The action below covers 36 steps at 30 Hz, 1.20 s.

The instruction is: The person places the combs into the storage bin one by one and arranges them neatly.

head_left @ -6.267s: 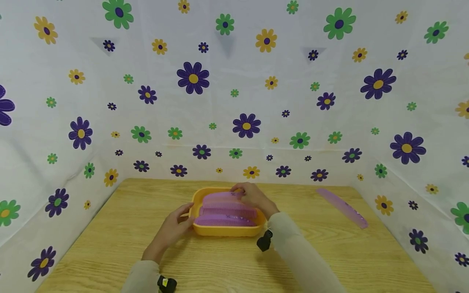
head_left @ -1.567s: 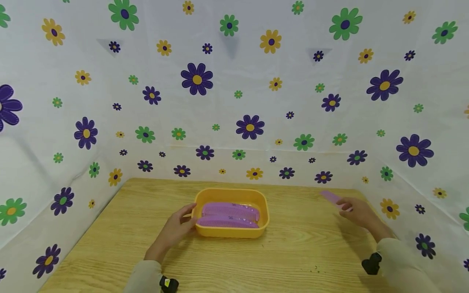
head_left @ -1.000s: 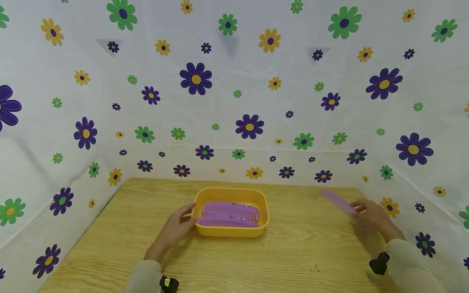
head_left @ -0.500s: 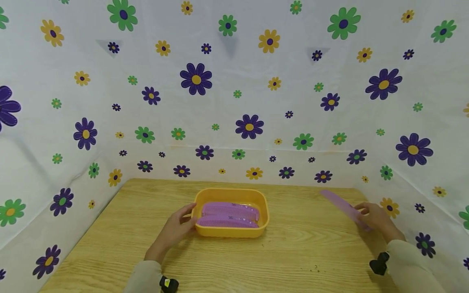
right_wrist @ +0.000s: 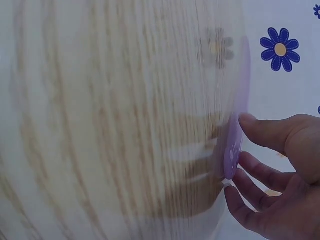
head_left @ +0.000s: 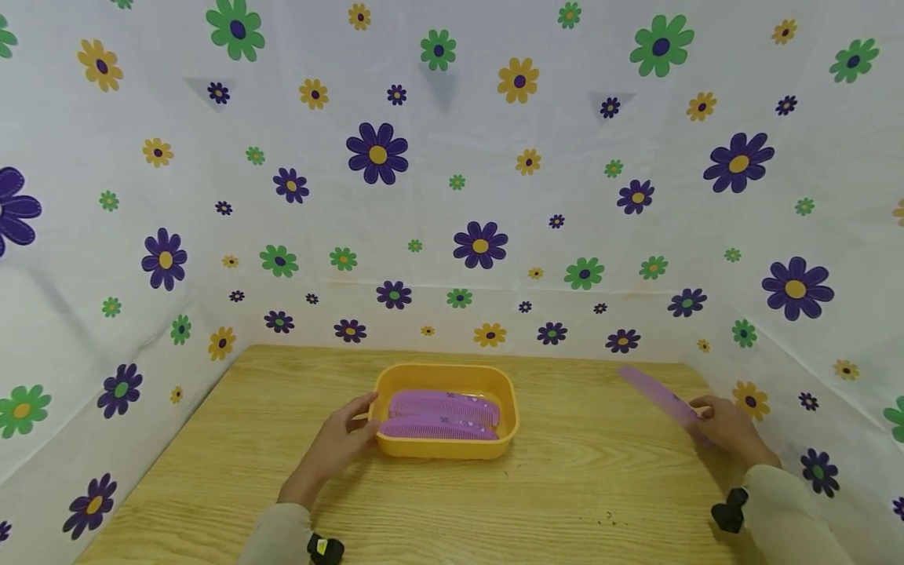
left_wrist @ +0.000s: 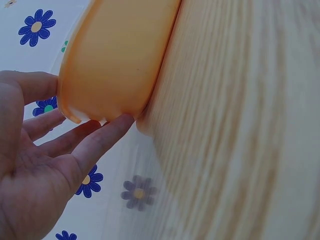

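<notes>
A yellow tray [head_left: 510,420] sits mid-table with two purple combs [head_left: 441,416] lying in it. My left hand [head_left: 363,416] rests against the tray's left end, its thumb by the rim and straight fingers on the wall; the left wrist view shows the left hand [left_wrist: 90,102] with fingertips touching the tray wall [left_wrist: 120,50]. A third purple comb [head_left: 657,395] lies slanted at the table's far right. My right hand [head_left: 701,416] pinches its near end. In the right wrist view the right hand [right_wrist: 235,152] has its thumb above and fingers below the comb [right_wrist: 240,95].
The wooden table [head_left: 438,502] is closed in at the back and both sides by white flowered cloth walls [head_left: 480,235]. The right wall stands close behind the right hand. A few dark specks [head_left: 607,518] lie on the wood near the front right.
The right hand left the tray, crossed to the far right, slid down the loose comb to its near end and pinched it. Left hand and tray stayed put.
</notes>
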Motion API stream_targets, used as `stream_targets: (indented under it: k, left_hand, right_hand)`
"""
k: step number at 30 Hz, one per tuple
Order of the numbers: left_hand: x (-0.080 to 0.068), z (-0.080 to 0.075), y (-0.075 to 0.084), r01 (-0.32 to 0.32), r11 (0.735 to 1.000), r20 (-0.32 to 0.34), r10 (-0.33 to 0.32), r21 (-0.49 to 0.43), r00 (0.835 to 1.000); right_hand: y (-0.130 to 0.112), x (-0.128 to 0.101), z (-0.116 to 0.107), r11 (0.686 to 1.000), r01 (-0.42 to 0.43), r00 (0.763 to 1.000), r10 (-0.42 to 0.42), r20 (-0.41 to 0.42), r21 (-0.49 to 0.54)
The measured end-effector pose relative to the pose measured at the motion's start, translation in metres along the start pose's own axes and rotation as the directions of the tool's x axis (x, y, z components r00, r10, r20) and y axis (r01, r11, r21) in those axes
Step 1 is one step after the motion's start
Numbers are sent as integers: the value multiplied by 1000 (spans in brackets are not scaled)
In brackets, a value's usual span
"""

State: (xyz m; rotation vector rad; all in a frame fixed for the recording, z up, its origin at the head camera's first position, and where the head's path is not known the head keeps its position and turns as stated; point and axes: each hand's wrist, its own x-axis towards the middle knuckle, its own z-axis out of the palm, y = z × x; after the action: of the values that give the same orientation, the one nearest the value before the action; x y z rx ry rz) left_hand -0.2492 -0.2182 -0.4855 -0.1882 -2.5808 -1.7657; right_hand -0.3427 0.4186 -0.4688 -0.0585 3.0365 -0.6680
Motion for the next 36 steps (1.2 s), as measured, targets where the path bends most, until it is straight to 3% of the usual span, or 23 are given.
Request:
stream_targets:
  k: [18,26,36]
  left_hand:
    - [0,1,0,18,999,-12,-17,32,1000]
    - [-1,0,2,13,1000,-9,-13,16,1000]
    - [2,3,-3,27,999,-34,-26,34,999]
  right_hand:
    - [1,-4,-1,997,-56,998,54,33,59]
    - [3,-2,-4,985,-118,992,113,51,125]
    - [5,-5,-6,989,-56,998,58,-12,137]
